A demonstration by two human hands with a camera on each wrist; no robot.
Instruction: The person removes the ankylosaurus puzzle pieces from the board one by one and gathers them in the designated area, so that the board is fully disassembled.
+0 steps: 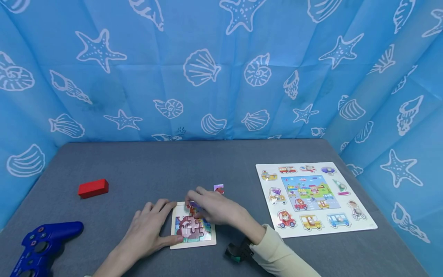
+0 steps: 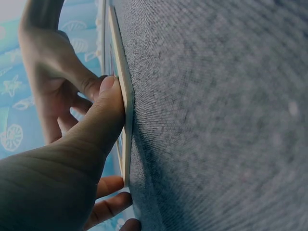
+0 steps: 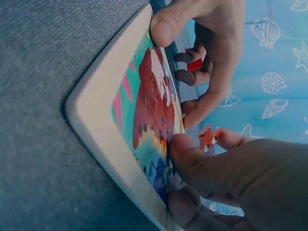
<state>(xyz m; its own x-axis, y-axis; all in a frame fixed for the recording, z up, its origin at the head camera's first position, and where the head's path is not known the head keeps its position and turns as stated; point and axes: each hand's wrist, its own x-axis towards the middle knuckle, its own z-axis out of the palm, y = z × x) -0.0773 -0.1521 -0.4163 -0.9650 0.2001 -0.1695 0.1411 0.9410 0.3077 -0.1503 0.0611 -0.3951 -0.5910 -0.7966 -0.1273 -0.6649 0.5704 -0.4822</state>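
A small wooden-framed jigsaw puzzle (image 1: 194, 244) lies on the grey table, partly filled with pieces showing a reddish-brown figure on teal. My left hand (image 1: 149, 229) grips the frame along its left side, thumb at the near corner and fingers at the far one. Over the puzzle's upper right part, my right hand (image 1: 216, 206) pinches an orange-red jigsaw piece (image 3: 209, 137), standing tilted by a fingertip in the right wrist view. The right thumb (image 3: 190, 149) is close over the picture. Behind the right hand lies a loose purple and red piece (image 1: 219, 188).
On the right lies a white peg puzzle board (image 1: 315, 194) with vehicle pieces. A red block (image 1: 93, 188) sits at the left, with a blue game controller (image 1: 45, 246) nearer the front edge. A blue shell-print curtain (image 1: 214, 96) hangs behind the table.
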